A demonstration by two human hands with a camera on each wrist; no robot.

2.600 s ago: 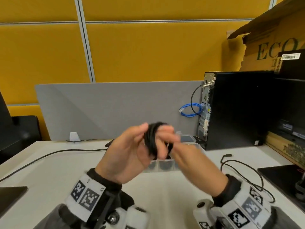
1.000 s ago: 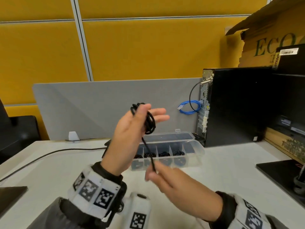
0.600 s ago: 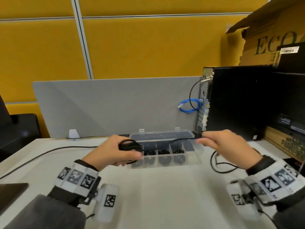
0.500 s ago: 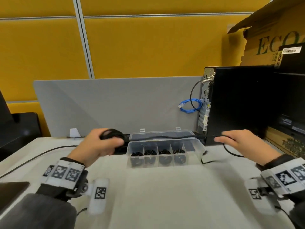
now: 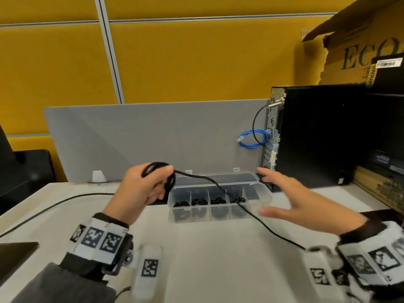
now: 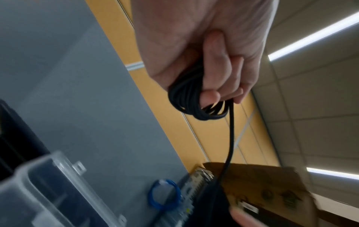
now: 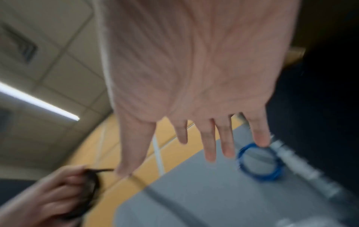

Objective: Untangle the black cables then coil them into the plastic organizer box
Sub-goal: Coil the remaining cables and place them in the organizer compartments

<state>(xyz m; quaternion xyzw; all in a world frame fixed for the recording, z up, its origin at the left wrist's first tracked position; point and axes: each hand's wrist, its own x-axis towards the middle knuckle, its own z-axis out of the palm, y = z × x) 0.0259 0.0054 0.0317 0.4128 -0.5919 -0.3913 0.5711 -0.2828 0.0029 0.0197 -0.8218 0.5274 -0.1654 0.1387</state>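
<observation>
Black cable coil [image 5: 160, 176] in left hand [image 5: 140, 189]; right hand [image 5: 301, 204] spread, empty

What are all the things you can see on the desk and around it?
black cable: one, black, coil held in the left hand, loose end trailing over the box toward the right wrist
organizer box: one, clear plastic, middle of the desk, lid open
coiled cables: four, black, one in each of four box compartments
desk: one, white
divider panel: one, grey, behind the box
computer tower: one, black, right of the box
blue cable: one, blue, looped at the tower's back
cardboard box: one, brown, above the tower
wall: yellow panels
left hand: grips the coil
right hand: fingers spread, holds nothing
</observation>
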